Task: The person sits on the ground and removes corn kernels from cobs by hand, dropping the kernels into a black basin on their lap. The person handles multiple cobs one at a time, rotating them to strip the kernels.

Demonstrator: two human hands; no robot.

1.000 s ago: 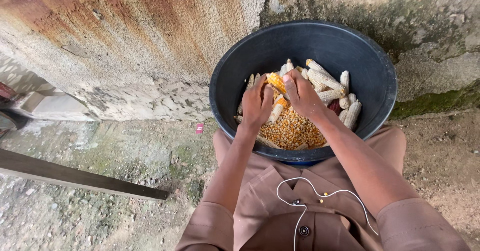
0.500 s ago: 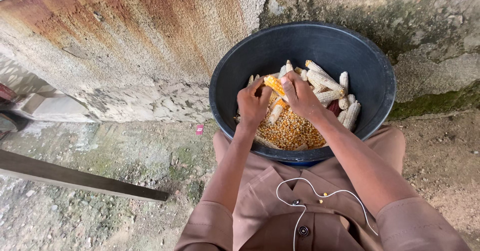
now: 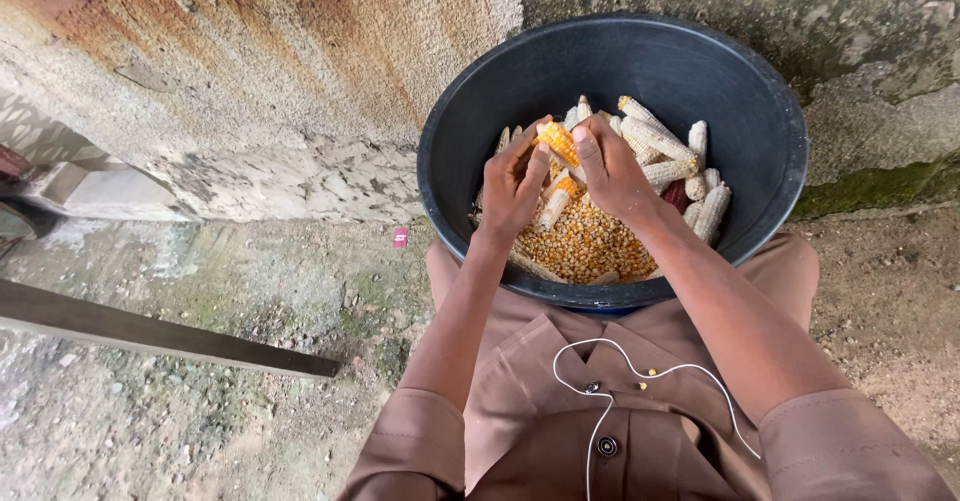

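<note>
1. Left hand & right hand meet over the basin; both grips pinch one corn cob, fingers curled round it, thumbs pressed on its yellow kernels.
2. Cob sits tilted between the two hands, above the loose kernels heaped on the basin floor (nearer the person's side).
3. Bare cobs, pale & stripped, lie piled to the right of the hands, against the far-right wall.
4. Black round basin rests against the person's knees, brown clothing under both forearms.
5. White cord runs across the brown shirt.
6. Behind: rough stained wall; left, a dark plank on the dirt ground.
</note>
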